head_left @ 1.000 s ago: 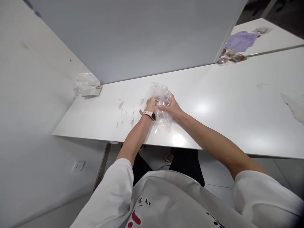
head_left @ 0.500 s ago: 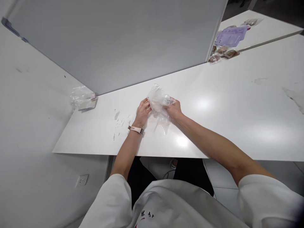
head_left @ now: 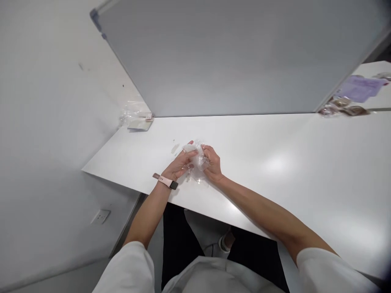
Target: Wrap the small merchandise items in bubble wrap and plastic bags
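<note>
A crumpled clear plastic bag is squeezed between both of my hands just above the white table. My left hand, with a pink watch band on its wrist, grips the bag's left side. My right hand grips its right side with curled fingers. The bag is bunched into a small wad, and what is inside it cannot be made out.
More clear plastic wrapping with a small card lies in the far left corner by the wall. A grey partition stands behind the table. Small packets and a purple sheet lie at the far right. Smudges mark the table near my hands.
The bag has been bunched from a loose, spread shape into a tight wad between my hands. The view has tilted and swung right.
</note>
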The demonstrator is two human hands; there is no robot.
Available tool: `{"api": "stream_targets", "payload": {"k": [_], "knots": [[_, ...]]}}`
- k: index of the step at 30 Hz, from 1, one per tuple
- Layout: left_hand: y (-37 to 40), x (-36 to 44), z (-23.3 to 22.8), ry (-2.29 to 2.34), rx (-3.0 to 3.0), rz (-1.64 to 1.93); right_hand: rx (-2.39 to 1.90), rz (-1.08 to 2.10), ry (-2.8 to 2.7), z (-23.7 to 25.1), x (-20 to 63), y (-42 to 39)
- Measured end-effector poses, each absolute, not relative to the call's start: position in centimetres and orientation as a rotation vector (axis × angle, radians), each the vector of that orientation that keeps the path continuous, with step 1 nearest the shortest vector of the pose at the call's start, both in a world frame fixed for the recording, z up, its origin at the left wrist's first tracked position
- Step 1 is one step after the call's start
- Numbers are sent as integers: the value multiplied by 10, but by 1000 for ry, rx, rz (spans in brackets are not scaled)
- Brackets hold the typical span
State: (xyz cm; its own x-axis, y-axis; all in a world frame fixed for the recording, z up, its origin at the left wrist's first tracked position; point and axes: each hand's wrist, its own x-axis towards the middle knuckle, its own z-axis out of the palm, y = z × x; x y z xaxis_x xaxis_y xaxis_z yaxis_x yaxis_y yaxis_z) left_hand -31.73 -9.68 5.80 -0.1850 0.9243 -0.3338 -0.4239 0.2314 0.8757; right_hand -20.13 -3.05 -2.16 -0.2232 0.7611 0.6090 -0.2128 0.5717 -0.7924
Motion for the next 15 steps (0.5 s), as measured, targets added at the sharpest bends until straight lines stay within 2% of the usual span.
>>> {"api": "stream_targets", "payload": {"k": [6,12,15], "knots": [[-133,-383,52,1367,617,1461,-348,1153,-1836,-14,-267,-52],[-154,-448,35,1464,508,1905,-445,1866,-1723,-10,-315,-68],[-160,-466,26,1449,613,1926,-547,2015,-1718,-2,-339,-61]]}}
